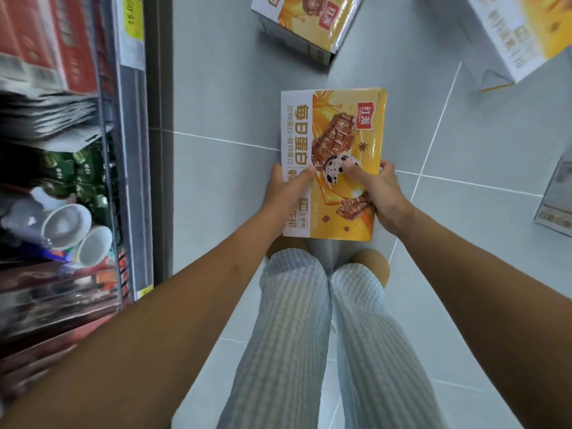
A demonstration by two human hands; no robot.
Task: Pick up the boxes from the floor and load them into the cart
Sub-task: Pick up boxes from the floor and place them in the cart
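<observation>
The left hand [283,188] and right hand [382,193] pinch the near side edges, thumbs on top, of a yellow snack carton [340,119] held before the knees, seemingly stiff, glossy and light, best gripped by opposite edges, like the floor carton [305,23] beyond.

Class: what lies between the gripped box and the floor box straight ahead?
Between the gripped box and the floor box, only bare grey tile shows, head view.

You stand on a floor [216,97] of pale grey tiles with white joints. Along its left edge runs a shelf [133,156] with white bowls [66,226] and a yellow price tag [133,17].
</observation>
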